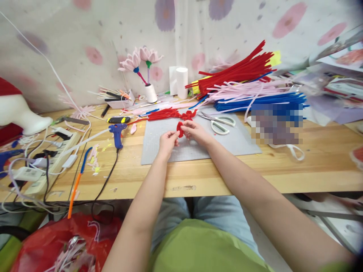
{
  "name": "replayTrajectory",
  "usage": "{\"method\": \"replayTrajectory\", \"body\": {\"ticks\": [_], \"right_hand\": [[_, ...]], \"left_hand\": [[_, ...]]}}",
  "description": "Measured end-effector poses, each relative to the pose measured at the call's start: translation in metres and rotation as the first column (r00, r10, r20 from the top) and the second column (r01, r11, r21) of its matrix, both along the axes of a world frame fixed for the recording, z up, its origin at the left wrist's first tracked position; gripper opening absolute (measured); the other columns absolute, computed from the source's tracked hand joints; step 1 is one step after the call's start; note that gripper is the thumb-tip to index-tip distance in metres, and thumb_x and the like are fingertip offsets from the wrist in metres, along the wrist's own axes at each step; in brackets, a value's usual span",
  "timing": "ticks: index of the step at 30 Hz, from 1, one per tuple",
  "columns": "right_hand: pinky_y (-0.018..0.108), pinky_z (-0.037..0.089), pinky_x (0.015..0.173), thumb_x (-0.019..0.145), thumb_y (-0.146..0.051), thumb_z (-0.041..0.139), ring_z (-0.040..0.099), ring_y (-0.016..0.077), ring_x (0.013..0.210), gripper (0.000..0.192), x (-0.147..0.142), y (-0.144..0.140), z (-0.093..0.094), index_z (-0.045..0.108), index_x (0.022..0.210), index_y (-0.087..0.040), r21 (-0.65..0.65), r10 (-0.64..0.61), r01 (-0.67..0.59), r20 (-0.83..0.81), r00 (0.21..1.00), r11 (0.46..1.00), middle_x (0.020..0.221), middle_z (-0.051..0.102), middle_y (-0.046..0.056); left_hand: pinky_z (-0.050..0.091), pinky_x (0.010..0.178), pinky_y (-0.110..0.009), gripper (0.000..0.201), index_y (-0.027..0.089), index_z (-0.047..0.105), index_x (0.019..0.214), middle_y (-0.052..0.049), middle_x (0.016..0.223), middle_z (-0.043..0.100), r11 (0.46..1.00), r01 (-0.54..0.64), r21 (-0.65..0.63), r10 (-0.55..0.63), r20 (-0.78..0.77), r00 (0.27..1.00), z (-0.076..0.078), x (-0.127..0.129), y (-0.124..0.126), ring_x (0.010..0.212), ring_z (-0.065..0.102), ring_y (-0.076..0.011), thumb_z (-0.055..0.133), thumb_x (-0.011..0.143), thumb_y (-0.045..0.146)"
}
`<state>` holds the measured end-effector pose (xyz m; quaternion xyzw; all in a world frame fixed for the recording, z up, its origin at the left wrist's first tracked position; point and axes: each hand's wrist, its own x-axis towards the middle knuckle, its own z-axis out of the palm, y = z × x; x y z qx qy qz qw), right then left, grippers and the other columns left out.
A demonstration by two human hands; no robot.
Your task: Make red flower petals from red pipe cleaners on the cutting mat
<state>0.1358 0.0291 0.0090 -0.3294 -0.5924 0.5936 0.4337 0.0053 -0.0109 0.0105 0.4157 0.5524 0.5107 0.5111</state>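
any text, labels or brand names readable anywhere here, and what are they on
None can be read.
White adapter on the power strip: a small printed label, too small to read.
Printed sheets at far right: blurred, no words legible.
Pixelated patch by the blue pipe cleaners: hidden.
Blue glue gun, scissors and the red piece held by left hand and right hand: no visible markings.

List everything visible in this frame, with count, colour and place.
red pipe-cleaner piece: one, red, pinched between both hands over the mat
grey mat: one, grey, table centre
scissors: one, white handles, on the mat's far right
glue gun: one, blue, left of the mat
pipe-cleaner pile: many, red, pink, blue, back right
pipe-cleaner flowers: two, pink, in a white holder at the back
power strip: one, white, far left
left hand: on the red piece
right hand: on the red piece
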Motion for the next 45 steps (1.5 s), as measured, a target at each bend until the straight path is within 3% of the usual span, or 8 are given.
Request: {"method": "replayTrajectory", "body": {"ticks": [6,12,18,26,32,45], "right_hand": [[0.020,0.036,0.044,0.065,-0.032,0.062,0.043,0.0052,0.043,0.021,-0.004,0.002,-0.004,0.051,0.069,-0.015,0.022,-0.035,0.032,0.147,0.989,0.999,0.059,0.056,-0.002],[0.020,0.035,0.043,0.063,-0.029,0.063,0.044,0.0056,0.043,0.019,-0.006,0.003,-0.006,0.051,0.069,-0.015,0.012,-0.096,0.095,0.188,0.977,0.995,0.057,0.056,-0.002],[0.020,0.034,0.042,0.062,-0.025,0.061,0.044,0.0063,0.044,0.016,-0.008,0.002,-0.005,0.052,0.069,-0.015,0.029,-0.106,0.102,0.227,0.968,0.994,0.056,0.055,-0.002],[0.019,0.040,0.047,0.066,-0.029,0.060,0.050,0.0072,0.052,0.019,-0.011,-0.004,-0.004,0.050,0.072,-0.015,-0.043,0.012,-0.006,0.144,0.989,0.999,0.060,0.053,-0.003],[0.020,0.040,0.047,0.067,-0.027,0.059,0.049,0.0073,0.050,0.016,-0.014,-0.001,-0.007,0.048,0.068,-0.015,-0.069,-0.038,0.049,0.154,0.987,0.996,0.056,0.053,-0.004],[0.022,0.043,0.052,0.063,-0.017,0.055,0.053,0.0098,0.055,0.006,-0.014,0.002,-0.011,0.051,0.067,-0.015,0.030,-0.120,0.116,0.255,0.959,0.993,0.059,0.057,-0.002]], "left_hand": [[0.042,0.040,-0.018,0.020,0.014,0.060,0.076,-0.001,0.068,0.060,0.997,-0.045,0.063,0.049,-0.057,0.997,-0.007,-0.003,0.003,0.053,0.053,-0.0081,0.066,0.061,0.026],[0.042,0.041,-0.020,0.014,0.013,0.060,0.066,-0.003,0.060,0.061,0.992,-0.126,0.005,0.126,-0.045,0.991,-0.009,-0.005,0.006,0.050,0.056,-0.0106,0.064,0.060,0.025],[0.042,0.044,-0.021,0.009,0.014,0.062,0.061,-0.002,0.054,0.061,0.985,-0.174,0.009,0.174,-0.131,0.976,-0.009,-0.007,0.008,0.053,0.060,-0.0143,0.063,0.059,0.023],[0.044,0.045,-0.021,0.017,0.013,0.063,0.066,-0.003,0.059,0.062,0.996,-0.089,0.011,0.090,-0.135,0.987,-0.010,-0.009,0.007,0.057,0.062,-0.0151,0.065,0.057,0.029],[0.044,0.046,-0.021,0.014,0.013,0.064,0.064,-0.002,0.055,0.062,0.994,-0.105,-0.005,0.103,-0.160,0.982,-0.011,-0.009,0.009,0.055,0.060,-0.0139,0.063,0.057,0.025],[0.045,0.047,-0.022,0.015,0.015,0.065,0.067,-0.002,0.058,0.063,0.986,-0.153,0.065,0.166,-0.320,0.933,-0.016,-0.010,0.010,0.056,0.060,-0.0141,0.060,0.060,0.027]]}}
